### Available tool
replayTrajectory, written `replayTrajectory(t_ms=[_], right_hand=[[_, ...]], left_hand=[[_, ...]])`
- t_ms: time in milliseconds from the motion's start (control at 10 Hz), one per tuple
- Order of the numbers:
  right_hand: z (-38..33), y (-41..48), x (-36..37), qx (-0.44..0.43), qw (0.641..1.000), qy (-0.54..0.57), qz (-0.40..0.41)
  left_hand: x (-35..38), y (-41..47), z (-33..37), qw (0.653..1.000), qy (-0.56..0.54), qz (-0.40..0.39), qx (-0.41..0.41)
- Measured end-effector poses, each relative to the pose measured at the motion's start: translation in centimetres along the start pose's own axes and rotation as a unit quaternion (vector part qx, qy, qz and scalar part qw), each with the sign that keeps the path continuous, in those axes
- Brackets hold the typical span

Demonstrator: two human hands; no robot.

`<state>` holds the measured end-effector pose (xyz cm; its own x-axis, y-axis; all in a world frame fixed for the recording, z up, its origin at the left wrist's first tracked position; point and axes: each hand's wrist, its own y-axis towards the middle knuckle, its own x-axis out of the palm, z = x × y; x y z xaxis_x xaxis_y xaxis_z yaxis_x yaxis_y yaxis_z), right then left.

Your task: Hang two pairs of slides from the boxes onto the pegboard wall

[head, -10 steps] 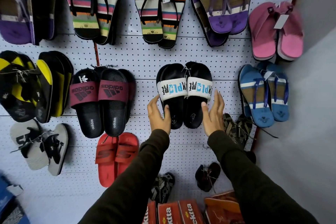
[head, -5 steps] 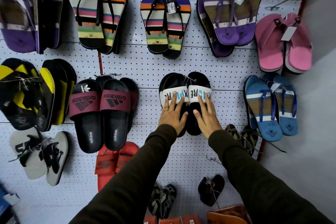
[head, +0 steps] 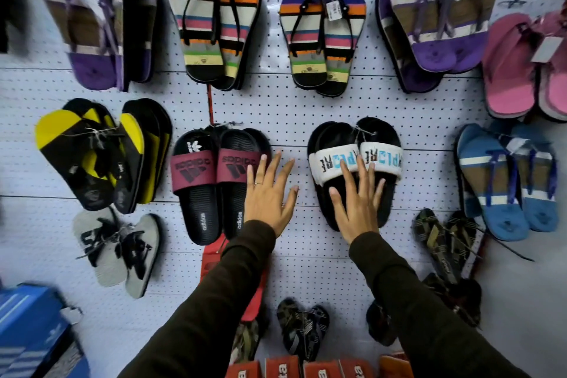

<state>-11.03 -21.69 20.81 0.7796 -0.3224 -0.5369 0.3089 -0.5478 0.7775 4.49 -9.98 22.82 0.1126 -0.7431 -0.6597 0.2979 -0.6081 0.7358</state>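
Observation:
A pair of black slides with white lettered straps hangs on the white pegboard wall, right of centre. My right hand lies flat over their lower half, fingers spread, holding nothing. My left hand is spread open against the bare pegboard between those slides and a black pair with maroon adidas straps, its fingertips near the maroon strap. Both arms wear dark sleeves.
Many other pairs hang around: striped flip-flops, purple, pink, blue, yellow-black, grey, red slides. Orange boxes sit below; a blue box at lower left.
My left hand has moved left off the white-strap slides onto the bare pegboard. The right hand stays on the slides with its fingers spread wider. The view has shifted closer.

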Motion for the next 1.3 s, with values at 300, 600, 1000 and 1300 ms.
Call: replayTrajectory(t_ms=[300,600,1000,1300], right_hand=[[-12.9,0.1,6.7,-0.098,0.987,0.104,-0.073],[-16.0,0.4,11.1,-0.141,0.982,0.065,-0.105],[-14.7,2.3,11.5,-0.133,0.971,0.037,-0.196],[-12.9,6.8,-7.4,-0.139,0.96,0.219,-0.105]], left_hand=[[-5.1,-2.5,-11.7,0.99,0.087,0.076,-0.081],[-3.2,-3.1,-17.0,0.998,0.029,0.002,-0.049],[-1.7,-0.8,-17.3,0.993,0.016,-0.073,-0.088],[-3.5,-0.4,-14.5,0.998,0.016,-0.012,-0.059]])
